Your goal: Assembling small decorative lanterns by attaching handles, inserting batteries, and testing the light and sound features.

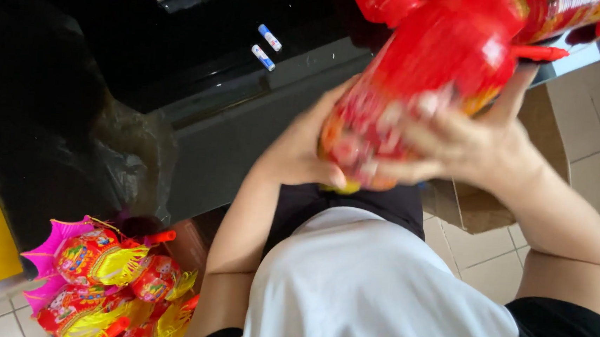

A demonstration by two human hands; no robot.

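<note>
Lantern [418, 92], red and wrapped in clear plastic, sits clasped between left hand [301, 147] and right hand [467, 148], fingers spread around its blurred lower end; its top is cut off. Beyond it lie two small batteries [266, 48] on the black table [181, 62]. Below-left, a heap of similar lanterns [112, 282], count unclear.

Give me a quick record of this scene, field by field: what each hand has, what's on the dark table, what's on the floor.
left hand: grips the near end of the red lantern toy
right hand: grips the same toy from the other side
toy: red, plastic-wrapped, blurred
dark table: two small batteries
floor, lower left: pile of similar colourful toys
behind the right hand: cardboard box
</note>
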